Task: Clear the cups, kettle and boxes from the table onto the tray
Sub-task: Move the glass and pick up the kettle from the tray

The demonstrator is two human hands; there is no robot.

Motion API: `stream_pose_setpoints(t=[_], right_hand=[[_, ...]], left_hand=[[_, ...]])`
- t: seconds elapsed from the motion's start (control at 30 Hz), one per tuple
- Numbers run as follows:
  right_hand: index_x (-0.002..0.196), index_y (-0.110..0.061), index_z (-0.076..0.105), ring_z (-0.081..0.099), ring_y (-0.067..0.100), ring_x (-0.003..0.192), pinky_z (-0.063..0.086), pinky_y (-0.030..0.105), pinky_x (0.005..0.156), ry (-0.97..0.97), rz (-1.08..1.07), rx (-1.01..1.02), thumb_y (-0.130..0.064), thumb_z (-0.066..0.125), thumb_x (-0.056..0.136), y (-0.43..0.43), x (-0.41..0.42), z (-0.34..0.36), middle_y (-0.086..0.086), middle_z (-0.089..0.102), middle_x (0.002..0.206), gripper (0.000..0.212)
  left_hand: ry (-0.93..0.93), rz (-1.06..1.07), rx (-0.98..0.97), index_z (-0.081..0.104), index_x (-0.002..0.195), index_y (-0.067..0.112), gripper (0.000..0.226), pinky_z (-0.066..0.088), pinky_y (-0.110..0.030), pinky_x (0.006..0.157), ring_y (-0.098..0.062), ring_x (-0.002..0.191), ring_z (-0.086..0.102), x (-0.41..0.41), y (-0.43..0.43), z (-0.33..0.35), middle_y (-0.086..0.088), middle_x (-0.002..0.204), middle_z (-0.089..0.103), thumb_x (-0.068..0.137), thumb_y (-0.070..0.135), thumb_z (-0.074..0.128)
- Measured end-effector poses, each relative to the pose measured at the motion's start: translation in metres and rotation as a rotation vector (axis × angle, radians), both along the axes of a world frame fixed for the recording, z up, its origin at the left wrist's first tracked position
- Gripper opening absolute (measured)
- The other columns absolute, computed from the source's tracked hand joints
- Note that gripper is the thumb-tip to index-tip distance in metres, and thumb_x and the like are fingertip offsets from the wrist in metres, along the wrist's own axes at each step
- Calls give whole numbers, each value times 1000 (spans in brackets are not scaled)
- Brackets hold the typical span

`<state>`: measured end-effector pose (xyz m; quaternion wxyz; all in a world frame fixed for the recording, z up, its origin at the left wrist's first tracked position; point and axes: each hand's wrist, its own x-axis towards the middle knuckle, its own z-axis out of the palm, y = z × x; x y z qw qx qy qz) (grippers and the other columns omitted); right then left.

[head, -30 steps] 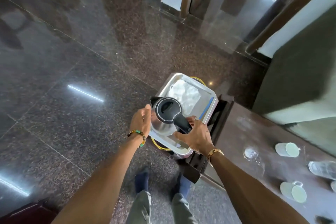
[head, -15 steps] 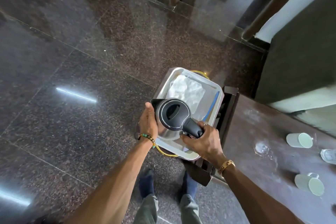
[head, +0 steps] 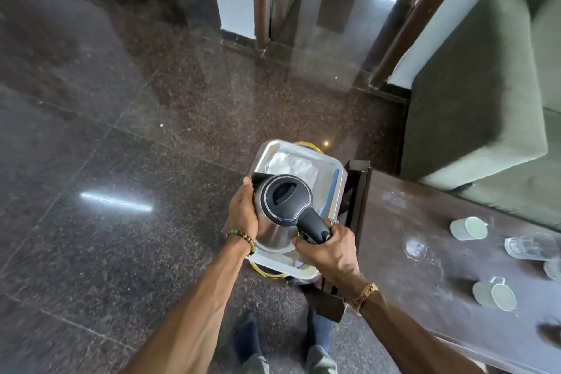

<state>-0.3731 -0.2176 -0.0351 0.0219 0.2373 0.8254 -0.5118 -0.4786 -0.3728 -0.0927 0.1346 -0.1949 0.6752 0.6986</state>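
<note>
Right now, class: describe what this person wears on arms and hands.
No sleeves: both forearms bare. Left hand: a bracelet of green and brown beads at the wrist. Right hand: a lettered gold bracelet, a ring on one finger.

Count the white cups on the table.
2 clearly: a far cup beside the glass, a near cup with a handle. A white sliver at the right edge may be a third.

Between the left hand (head: 243,214) and right hand (head: 331,249) the kettle (head: 283,203) is silver with a black lid and handle; the tray (head: 279,263) beyond is silver too. Right of the hands, the dark brown desk (head: 394,258) bears pale green cups (head: 469,228). The floor (head: 121,146) is dark, speckled.
</note>
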Motion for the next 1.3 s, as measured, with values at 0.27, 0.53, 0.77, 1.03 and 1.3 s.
stream_pose_setpoints(t=[0.27, 0.53, 0.77, 1.03, 1.3], right_hand=[[60, -23, 56, 40, 4, 38, 34, 15, 37, 154, -217, 99, -47, 79, 54, 24, 28, 90, -14, 50, 45, 34], [49, -15, 47, 40, 5, 38, 33, 15, 38, 163, -439, 229, -54, 73, 50, 98, 96, 160, -11, 49, 43, 47], [59, -12, 55, 42, 6, 43, 48, 33, 44, 144, -610, 220, -49, 76, 52, 169, 185, 160, 3, 59, 54, 43], [54, -12, 51, 36, 8, 42, 37, 24, 42, 122, -722, 283, -51, 74, 50, 251, 309, 163, 3, 51, 47, 46], [57, -13, 52, 39, 8, 43, 42, 31, 44, 113, -842, 285, -52, 74, 52, 325, 392, 178, -6, 45, 45, 45]], left_hand=[[149, -145, 15, 76, 76, 30, 37, 45, -4, 59, 9, 69, 64, -4, 57, 120, 19, 76, 74, 97, 42, 47], [143, -327, 47, 75, 67, 27, 45, 47, -17, 62, -1, 67, 65, 43, 160, 199, 14, 70, 73, 96, 47, 46], [123, -416, 42, 74, 69, 22, 42, 48, -21, 64, -5, 71, 64, 119, 257, 205, 11, 72, 73, 92, 48, 52], [65, -514, 49, 73, 104, 5, 44, 48, -30, 83, -18, 93, 63, 241, 361, 213, -9, 103, 72, 93, 43, 53], [81, -641, 96, 75, 79, 15, 38, 50, -33, 88, -16, 95, 64, 315, 464, 218, 1, 95, 72, 89, 47, 58]])
